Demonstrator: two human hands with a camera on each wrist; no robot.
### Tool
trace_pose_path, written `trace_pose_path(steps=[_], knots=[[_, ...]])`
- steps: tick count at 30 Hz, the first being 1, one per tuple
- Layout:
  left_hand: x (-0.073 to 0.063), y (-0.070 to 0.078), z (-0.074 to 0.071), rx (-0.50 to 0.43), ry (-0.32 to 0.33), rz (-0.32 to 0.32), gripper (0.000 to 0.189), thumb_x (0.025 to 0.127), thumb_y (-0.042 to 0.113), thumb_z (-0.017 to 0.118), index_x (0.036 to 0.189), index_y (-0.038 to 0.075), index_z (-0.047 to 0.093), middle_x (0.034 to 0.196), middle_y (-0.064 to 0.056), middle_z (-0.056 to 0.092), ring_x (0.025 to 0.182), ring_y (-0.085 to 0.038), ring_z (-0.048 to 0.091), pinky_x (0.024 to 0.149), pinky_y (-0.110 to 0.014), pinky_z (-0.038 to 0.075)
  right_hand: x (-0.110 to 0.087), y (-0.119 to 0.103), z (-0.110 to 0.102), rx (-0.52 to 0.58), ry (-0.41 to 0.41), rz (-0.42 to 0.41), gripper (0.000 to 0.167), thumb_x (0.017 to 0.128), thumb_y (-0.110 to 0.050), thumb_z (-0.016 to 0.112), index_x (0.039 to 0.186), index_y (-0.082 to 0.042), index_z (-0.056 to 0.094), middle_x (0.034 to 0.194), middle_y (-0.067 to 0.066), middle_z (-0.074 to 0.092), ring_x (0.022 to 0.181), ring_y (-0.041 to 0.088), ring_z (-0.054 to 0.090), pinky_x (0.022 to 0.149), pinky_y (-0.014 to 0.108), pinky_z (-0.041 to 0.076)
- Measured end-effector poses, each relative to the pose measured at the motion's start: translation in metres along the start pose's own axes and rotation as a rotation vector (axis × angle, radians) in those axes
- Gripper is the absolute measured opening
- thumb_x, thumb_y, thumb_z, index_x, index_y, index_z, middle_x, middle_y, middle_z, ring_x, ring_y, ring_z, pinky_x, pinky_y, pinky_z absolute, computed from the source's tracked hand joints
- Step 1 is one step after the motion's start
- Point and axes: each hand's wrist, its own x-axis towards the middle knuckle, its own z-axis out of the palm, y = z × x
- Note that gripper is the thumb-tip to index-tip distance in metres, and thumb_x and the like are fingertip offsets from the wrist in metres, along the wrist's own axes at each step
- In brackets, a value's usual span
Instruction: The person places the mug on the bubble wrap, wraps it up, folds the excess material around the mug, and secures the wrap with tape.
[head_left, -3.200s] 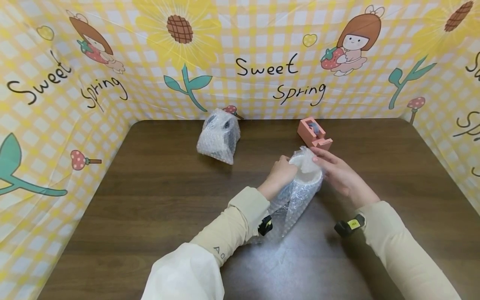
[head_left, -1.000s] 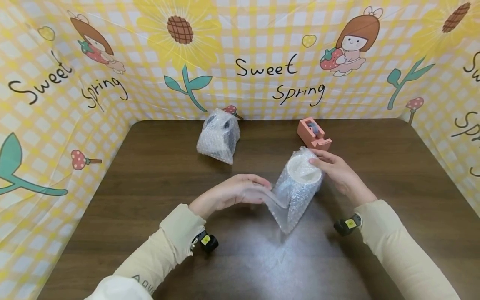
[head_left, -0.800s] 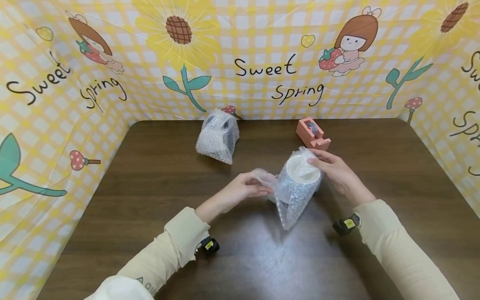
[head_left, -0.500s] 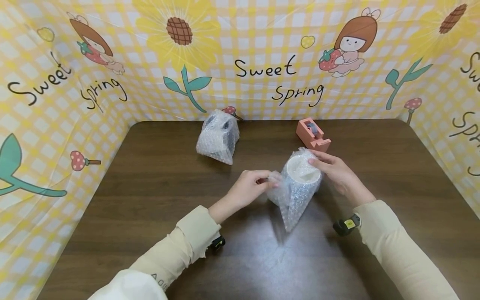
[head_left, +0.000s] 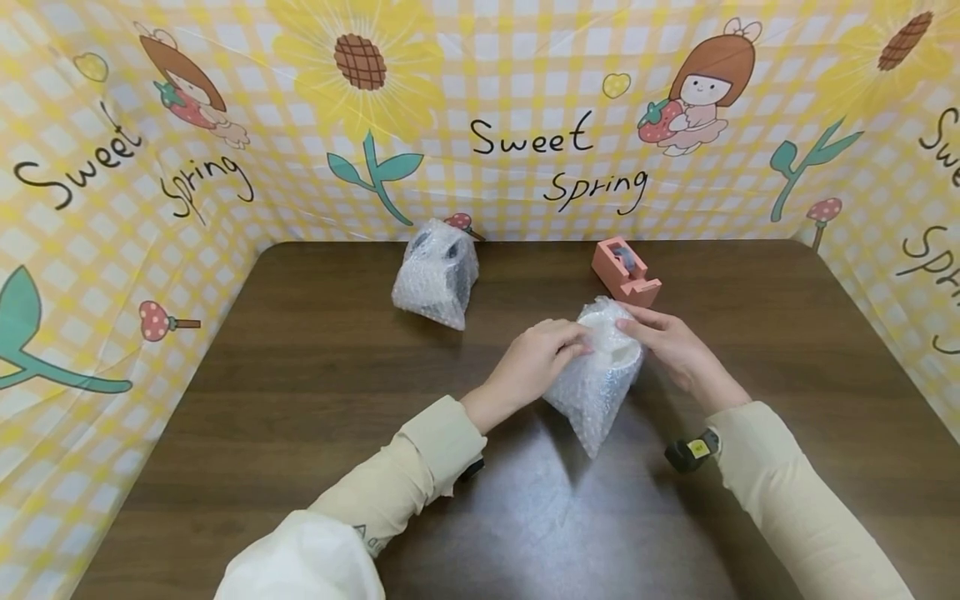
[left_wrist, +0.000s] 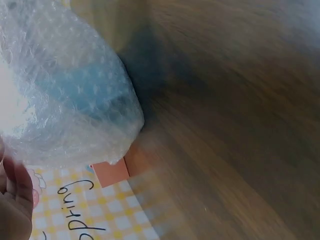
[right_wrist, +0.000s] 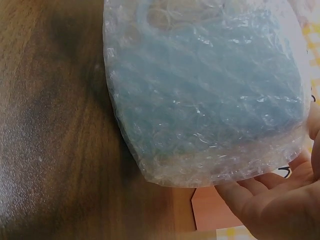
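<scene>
A mug (right_wrist: 215,85) wrapped in bubble wrap (head_left: 592,408) stands on the table; its blue side and part of a handle show through in the right wrist view. In the head view its white mouth faces up, partly covered by the wrap. My left hand (head_left: 536,358) pinches a flap of the wrap and holds it at the left of the rim, with a pointed corner hanging toward me. My right hand (head_left: 678,350) grips the far right of the mug, thumb at the rim over the folded wrap, fingers behind it.
A pink tape dispenser (head_left: 626,273) stands just behind the mug. Another bubble-wrapped object (head_left: 435,275), with dark parts showing through, sits at the back left of the wooden table (head_left: 300,400). A yellow checked cloth (head_left: 517,75) hangs along the back and sides.
My left hand went from the mug's mouth to the left, took hold of the loose wrap flap, and has brought it up and right to the rim. My right hand has stayed on the mug.
</scene>
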Motion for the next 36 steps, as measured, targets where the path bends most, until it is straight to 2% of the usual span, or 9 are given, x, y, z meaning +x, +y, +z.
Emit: trace_pose_path(steps=[5, 7, 10, 14, 18, 22, 25, 30, 36], knots=[[0.008, 0.004, 0.004, 0.002, 0.033, -0.053, 0.029, 0.084, 0.027, 0.070, 0.108, 0.011, 0.067, 0.096, -0.001, 0.075, 0.079, -0.012, 0.067, 0.071, -0.026, 0.052, 0.000, 0.000, 0.001, -0.027, -0.014, -0.009, 0.058, 0.099, -0.030, 0.049, 0.148, -0.004, 0.031, 0.146, 0.023, 0.038, 0.100, -0.003, 0.051, 0.100, 0.023, 0.043], [0.011, 0.006, 0.005, 0.036, 0.030, -0.082, 0.029, 0.084, 0.030, 0.069, 0.107, 0.013, 0.066, 0.096, 0.001, 0.075, 0.079, -0.011, 0.067, 0.070, -0.026, 0.052, 0.001, 0.001, 0.002, -0.019, -0.016, -0.018, 0.056, 0.100, -0.028, 0.048, 0.148, -0.004, 0.031, 0.146, 0.023, 0.038, 0.096, -0.007, 0.052, 0.090, 0.014, 0.044], [0.012, 0.008, 0.007, 0.090, 0.014, -0.109, 0.028, 0.085, 0.034, 0.068, 0.106, 0.016, 0.068, 0.101, 0.004, 0.073, 0.079, -0.011, 0.065, 0.070, -0.029, 0.052, 0.001, 0.002, 0.001, -0.016, -0.019, -0.030, 0.055, 0.101, -0.025, 0.046, 0.148, -0.003, 0.030, 0.146, 0.025, 0.037, 0.093, -0.009, 0.051, 0.083, 0.009, 0.044], [0.017, 0.009, 0.009, 0.133, -0.023, -0.158, 0.028, 0.085, 0.037, 0.068, 0.107, 0.019, 0.069, 0.107, 0.005, 0.071, 0.085, -0.013, 0.068, 0.073, -0.031, 0.054, 0.001, 0.002, -0.001, -0.048, -0.030, -0.035, 0.054, 0.101, -0.025, 0.044, 0.148, -0.003, 0.029, 0.147, 0.025, 0.037, 0.099, -0.005, 0.050, 0.095, 0.018, 0.043], [0.030, 0.012, 0.005, 0.140, -0.148, -0.249, 0.033, 0.086, 0.038, 0.068, 0.113, 0.020, 0.070, 0.110, 0.007, 0.073, 0.097, -0.013, 0.069, 0.080, -0.031, 0.054, 0.000, 0.001, 0.000, -0.053, -0.029, -0.034, 0.053, 0.102, -0.024, 0.042, 0.148, -0.001, 0.029, 0.146, 0.026, 0.037, 0.118, 0.015, 0.048, 0.113, 0.041, 0.033], [0.041, 0.014, 0.000, 0.148, -0.273, -0.305, 0.040, 0.086, 0.038, 0.067, 0.120, 0.017, 0.067, 0.111, 0.005, 0.073, 0.106, -0.012, 0.067, 0.088, -0.030, 0.052, -0.001, 0.002, 0.002, -0.032, -0.025, -0.027, 0.056, 0.102, -0.029, 0.040, 0.148, 0.000, 0.028, 0.147, 0.029, 0.034, 0.133, 0.034, 0.036, 0.117, 0.053, 0.023], [0.046, 0.015, -0.002, 0.135, -0.331, -0.355, 0.041, 0.087, 0.038, 0.067, 0.122, 0.017, 0.066, 0.113, 0.003, 0.072, 0.107, -0.011, 0.066, 0.089, -0.031, 0.052, -0.002, 0.004, 0.003, -0.020, -0.025, -0.024, 0.057, 0.102, -0.031, 0.039, 0.148, 0.001, 0.027, 0.148, 0.029, 0.033, 0.137, 0.038, 0.032, 0.117, 0.055, 0.021], [0.051, 0.015, -0.001, 0.045, -0.356, -0.467, 0.039, 0.086, 0.036, 0.069, 0.120, 0.017, 0.067, 0.112, 0.004, 0.072, 0.108, -0.011, 0.066, 0.089, -0.033, 0.051, -0.002, 0.005, 0.005, 0.001, -0.023, -0.023, 0.057, 0.102, -0.029, 0.039, 0.148, 0.003, 0.025, 0.149, 0.030, 0.032, 0.139, 0.039, 0.029, 0.118, 0.055, 0.019], [0.054, 0.019, 0.001, -0.041, -0.358, -0.546, 0.036, 0.089, 0.034, 0.067, 0.119, 0.014, 0.068, 0.119, 0.002, 0.069, 0.112, -0.017, 0.062, 0.091, -0.036, 0.050, -0.004, 0.003, 0.003, -0.004, -0.015, 0.003, 0.058, 0.102, -0.031, 0.040, 0.148, 0.001, 0.026, 0.151, 0.027, 0.031, 0.141, 0.039, 0.027, 0.118, 0.055, 0.017]])
